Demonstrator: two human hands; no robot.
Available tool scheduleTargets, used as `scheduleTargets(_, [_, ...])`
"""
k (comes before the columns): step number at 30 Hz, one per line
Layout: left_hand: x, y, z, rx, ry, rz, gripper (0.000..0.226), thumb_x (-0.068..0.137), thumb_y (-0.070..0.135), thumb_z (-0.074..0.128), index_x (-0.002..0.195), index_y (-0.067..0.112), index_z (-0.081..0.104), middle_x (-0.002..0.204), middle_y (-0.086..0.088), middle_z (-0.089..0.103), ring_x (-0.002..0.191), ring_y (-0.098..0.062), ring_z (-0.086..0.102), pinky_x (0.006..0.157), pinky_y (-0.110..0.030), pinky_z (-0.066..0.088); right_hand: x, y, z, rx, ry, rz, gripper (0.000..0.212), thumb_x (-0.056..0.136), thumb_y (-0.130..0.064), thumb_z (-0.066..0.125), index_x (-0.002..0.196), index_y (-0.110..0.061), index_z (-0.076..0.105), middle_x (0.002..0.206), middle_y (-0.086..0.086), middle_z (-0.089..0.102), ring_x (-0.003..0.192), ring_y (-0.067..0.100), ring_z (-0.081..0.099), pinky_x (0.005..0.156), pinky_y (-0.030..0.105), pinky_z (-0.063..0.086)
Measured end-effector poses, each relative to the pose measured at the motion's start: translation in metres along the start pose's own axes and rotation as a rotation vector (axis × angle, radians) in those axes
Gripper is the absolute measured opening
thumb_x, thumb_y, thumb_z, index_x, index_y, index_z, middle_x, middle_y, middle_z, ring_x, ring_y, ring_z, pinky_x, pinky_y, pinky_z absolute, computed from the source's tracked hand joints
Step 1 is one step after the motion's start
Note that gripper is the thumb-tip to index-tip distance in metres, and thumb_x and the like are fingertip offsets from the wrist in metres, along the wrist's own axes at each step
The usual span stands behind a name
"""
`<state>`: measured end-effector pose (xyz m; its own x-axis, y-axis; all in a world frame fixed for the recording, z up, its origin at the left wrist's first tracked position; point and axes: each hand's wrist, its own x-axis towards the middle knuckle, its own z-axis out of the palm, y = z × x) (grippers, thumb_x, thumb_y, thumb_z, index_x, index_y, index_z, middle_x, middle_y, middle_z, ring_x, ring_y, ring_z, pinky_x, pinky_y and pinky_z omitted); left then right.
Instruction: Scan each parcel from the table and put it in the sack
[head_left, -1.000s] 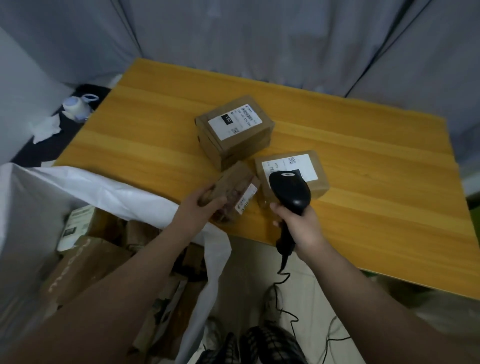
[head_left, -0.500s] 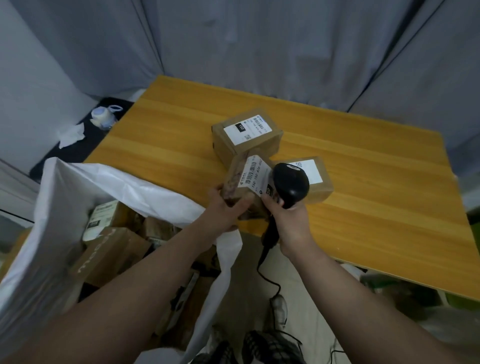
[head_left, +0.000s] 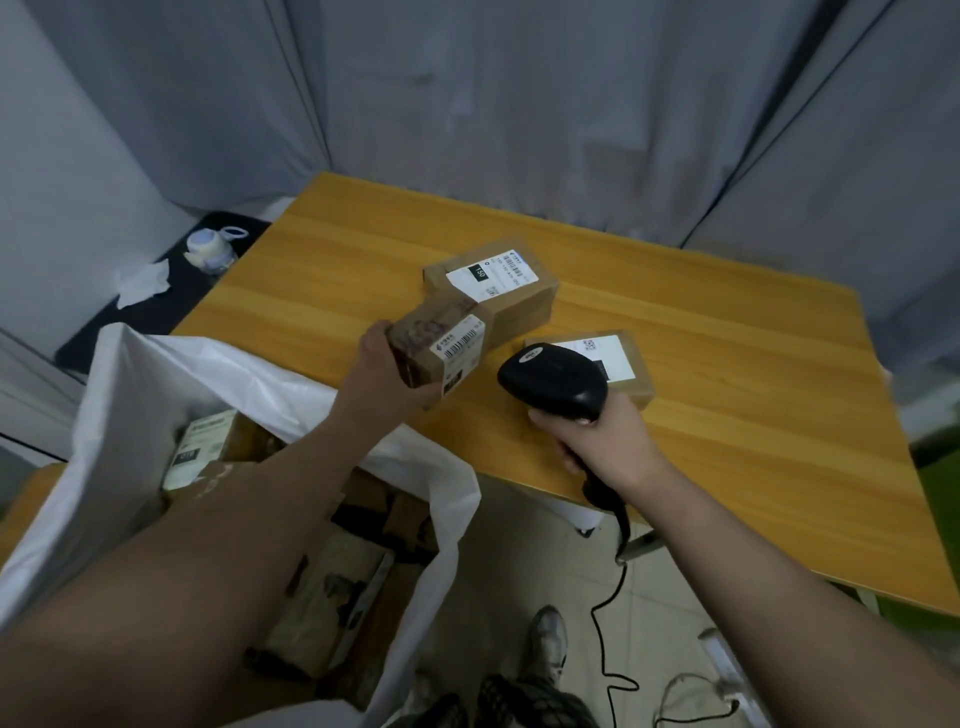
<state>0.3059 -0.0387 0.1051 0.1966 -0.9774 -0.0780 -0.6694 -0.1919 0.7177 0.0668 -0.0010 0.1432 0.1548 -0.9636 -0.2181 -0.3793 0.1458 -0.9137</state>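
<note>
Has lifted the small parcel (head_left: 441, 345) in the left hand (head_left: 382, 358) from the near edge of the table (head_left: 727, 415) to frame centre. Held it upright against the scanner (head_left: 553, 382) half a second ago; now tilts it, drawn left, with a gap between. Has turned the scanner in the right hand (head_left: 602, 441) to point left.

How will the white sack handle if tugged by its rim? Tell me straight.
Probably floppy: the white sack has a creased, sagging rim. Likely heavy to drag, since several parcels lie inside it.
</note>
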Motion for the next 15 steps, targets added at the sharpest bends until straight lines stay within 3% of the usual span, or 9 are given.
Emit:
scheduleTargets(3, [0.002, -0.004, 0.001, 0.012, -0.028, -0.009, 0.099, 0.071, 0.020, 0.083, 0.146, 0.003, 0.020, 0.140, -0.013, 0.036, 0.126, -0.025, 0.043, 0.086, -0.027, 0.042, -0.002, -0.001, 0.004, 0.008, 0.024, 0.031, 0.019, 0.087, -0.022, 0.071, 0.073, -0.017, 0.059, 0.053, 0.008, 0.054, 0.039, 0.011, 0.049, 0.044, 0.024, 0.043])
scheduleTargets(15, [0.003, -0.012, -0.002, 0.010, -0.009, 0.006, 0.099, 0.070, 0.022, 0.084, 0.146, 0.005, 0.023, 0.138, -0.012, 0.037, 0.125, -0.026, 0.043, 0.094, -0.039, 0.050, -0.006, -0.002, 0.006, -0.022, 0.020, 0.053, 0.014, 0.089, -0.022, 0.069, 0.080, -0.014, 0.060, 0.050, 0.003, 0.054, 0.035, 0.009, 0.048, 0.041, 0.020, 0.041])
